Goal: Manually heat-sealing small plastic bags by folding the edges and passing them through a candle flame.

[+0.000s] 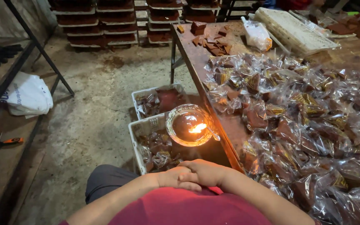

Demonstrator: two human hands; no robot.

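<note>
Both hands rest clasped against the red shirt, the right hand [205,171] over the left hand [172,177], each grip empty. Just ahead of them burns the glass oil lamp [189,125]; wrapped brown blocks [296,125] cover the tabletop [188,54] to their right, so reaching should skirt the flame.

Brown table [196,62] bears clear-wrapped brown blocks [296,121] and loose pieces [213,41].

Dim, warm scene; small flame [197,128] glows brightly, glare on wrappers [296,121], edges blurred.
</note>
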